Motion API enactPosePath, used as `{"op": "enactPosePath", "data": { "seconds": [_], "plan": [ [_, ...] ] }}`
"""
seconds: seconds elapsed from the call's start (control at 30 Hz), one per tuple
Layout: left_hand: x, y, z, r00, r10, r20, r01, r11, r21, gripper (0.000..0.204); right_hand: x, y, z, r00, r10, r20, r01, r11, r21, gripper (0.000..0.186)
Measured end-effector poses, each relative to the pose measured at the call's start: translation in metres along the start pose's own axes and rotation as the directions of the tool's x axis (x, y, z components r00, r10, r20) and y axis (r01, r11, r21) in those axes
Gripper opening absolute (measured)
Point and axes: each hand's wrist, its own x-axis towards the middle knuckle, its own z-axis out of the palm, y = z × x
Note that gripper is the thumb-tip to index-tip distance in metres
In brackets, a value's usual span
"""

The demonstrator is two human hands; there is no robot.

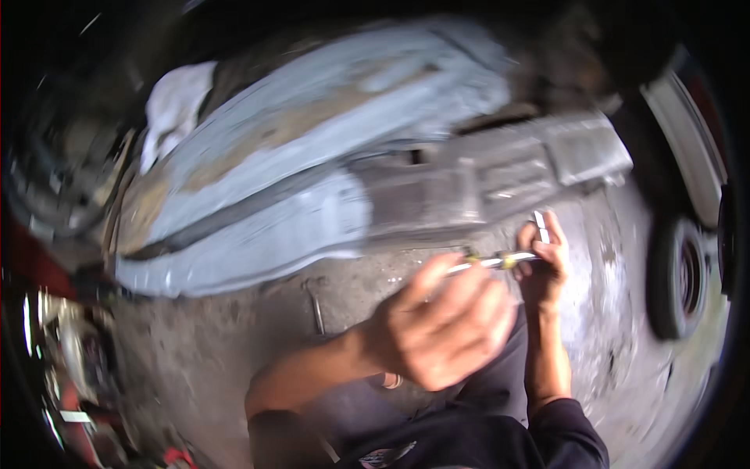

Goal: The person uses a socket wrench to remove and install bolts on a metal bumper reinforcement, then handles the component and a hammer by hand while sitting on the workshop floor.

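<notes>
Between my two hands lies a slim silvery rod (498, 262) with yellowish bands, too blurred to name further. My left hand (449, 324) is curled closed around its left end. My right hand (547, 254) pinches its right end, and a short white stick (541, 227) stands up between those fingers. Just beyond my hands is a long metal panel (437, 195), bare and dark on the right, coated pale blue-grey on the left. Behind it sits another long blue-grey panel (328, 102) with brown patches along its length. Both hands are apart from the panels.
A thin bent metal tool (315, 309) lies on the concrete floor (211, 344) left of my hands. At the right stand a wheel with tyre (678, 277) and a pale panel (687, 148). A white cloth (176, 105) hangs at the far left.
</notes>
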Motion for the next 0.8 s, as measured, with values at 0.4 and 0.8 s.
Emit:
{"op": "enactPosePath", "data": {
  "seconds": [0.4,0.8],
  "plan": [
    [0.009,0.048,0.026,0.477,-0.102,0.873,0.706,0.636,-0.312,0.052,-0.107,-0.048,-0.029,0.982,-0.155,0.11,0.171,0.973,-0.152,0.061],
    [0.048,0.08,-0.002,0.529,-0.289,0.798,0.635,0.758,-0.147,0.056,-0.077,-0.054,-0.004,0.94,-0.308,0.149,0.322,0.943,-0.083,0.063]
  ]
}}
